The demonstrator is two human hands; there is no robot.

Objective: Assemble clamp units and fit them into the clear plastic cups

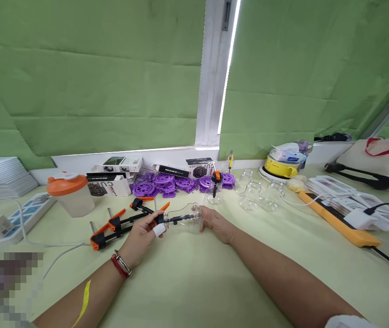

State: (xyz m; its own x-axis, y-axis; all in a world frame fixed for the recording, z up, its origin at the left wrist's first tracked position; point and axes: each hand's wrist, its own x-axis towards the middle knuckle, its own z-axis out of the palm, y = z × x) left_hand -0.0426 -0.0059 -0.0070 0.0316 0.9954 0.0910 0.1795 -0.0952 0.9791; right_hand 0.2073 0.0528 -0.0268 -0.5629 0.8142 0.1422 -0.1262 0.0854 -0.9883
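1. Two hands work through my head view: my left hand [143, 233] is closed around the near end of a black bar [180, 219], white tape wrapped on one digit.
2. My right hand [216, 223] has its fingers curled on the base of a clear glass cup [188, 227], gripping it from the right.
3. I have that cup on its side just above or on the counter [194, 282]; I cannot tell whether it touches. Its mouth faces my left hand, and the black bar runs lengthwise inside it.
4. Beside my left hand, black-and-orange bar clamps [121, 222] lie on the counter, their levers angled upward.
5. Beyond my right hand, a second glass [214, 199] stands upright with a black-and-orange piece [216, 180] at its top.
6. Farther right I see a group of clear glasses [249, 197], near a yellow pot [281, 169] with a tissue pack on it.
7. Purple spoked discs [163, 181] sit along the back, in front of and between printed cardboard boxes [108, 185].
8. To the left I see an orange-lidded shaker cup [73, 200] beside a white power strip [32, 214]; well to the right lies an orange power strip [339, 219].
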